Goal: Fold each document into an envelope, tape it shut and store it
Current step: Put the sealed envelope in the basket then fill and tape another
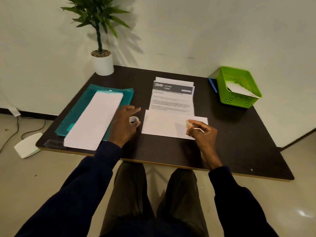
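Your desk [239, 137]: near-black top, pale edge. Envelope [164, 125] white. Documents [172, 100]: white, black header band, black text. Folder [78, 108] teal, see-through. Basket [239, 100] lime green, grid-hole pattern. Pen [212, 85] blue. Tape roll [134, 119] whitish; tape piece [188, 123] pale tan. Plant [95, 12] green, pot [103, 65] white. Your sleeves [95, 168] navy.

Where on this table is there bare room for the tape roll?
Widest bare patch: the table at right front, bordered by the green basket, the envelope and the right hand pinching a tape piece. A thin strip runs along the near edge. Crowded left: teal folder, stacked paper, left hand gripping the tape roll.
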